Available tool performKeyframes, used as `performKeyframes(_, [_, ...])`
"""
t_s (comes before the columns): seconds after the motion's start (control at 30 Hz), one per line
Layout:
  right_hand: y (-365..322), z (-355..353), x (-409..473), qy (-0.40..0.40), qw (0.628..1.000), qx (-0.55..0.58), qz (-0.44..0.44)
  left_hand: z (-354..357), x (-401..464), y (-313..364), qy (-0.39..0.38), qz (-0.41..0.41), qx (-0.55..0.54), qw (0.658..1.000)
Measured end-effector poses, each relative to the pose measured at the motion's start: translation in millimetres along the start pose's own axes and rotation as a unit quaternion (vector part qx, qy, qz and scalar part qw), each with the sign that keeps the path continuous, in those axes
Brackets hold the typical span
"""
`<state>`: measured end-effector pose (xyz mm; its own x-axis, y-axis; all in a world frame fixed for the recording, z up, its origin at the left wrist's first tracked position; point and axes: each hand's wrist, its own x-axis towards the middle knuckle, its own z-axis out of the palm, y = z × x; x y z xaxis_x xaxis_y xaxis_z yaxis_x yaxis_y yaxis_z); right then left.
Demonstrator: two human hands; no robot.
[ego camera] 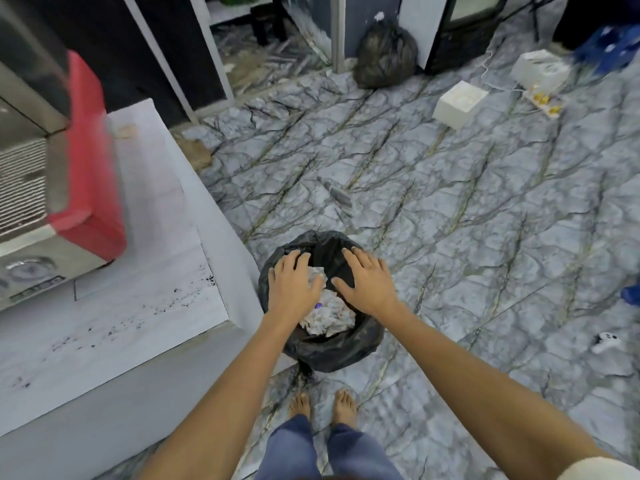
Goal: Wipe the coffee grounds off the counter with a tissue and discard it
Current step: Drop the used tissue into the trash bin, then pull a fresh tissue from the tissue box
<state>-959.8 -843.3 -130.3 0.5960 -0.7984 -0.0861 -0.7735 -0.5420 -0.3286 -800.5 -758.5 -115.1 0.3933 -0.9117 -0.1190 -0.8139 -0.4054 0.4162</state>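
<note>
While crumpled, white tissue (pixel 317 273) under left hand (pixel 292 284).

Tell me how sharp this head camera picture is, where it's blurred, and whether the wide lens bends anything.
Head view: lighting is soft and even, with no harsh glare; the left hand and right hand over the trash bin are fairly sharp; the red machine on the counter is smeared by motion blur; the wide lens bows the floor lines and counter edges toward the borders.
</note>
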Motion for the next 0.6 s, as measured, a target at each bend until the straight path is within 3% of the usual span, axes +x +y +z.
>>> performKeyframes(0.27, [-53,-74,24,0.081,0.994,-0.008,-0.074,-93,0,3,0.109,0.037,0.027,0.993])
performKeyframes(0.6, [-170,-89,13,0.093,0.976,-0.016,-0.198,-161,-77,-70,0.203,-0.053,0.029,0.977])
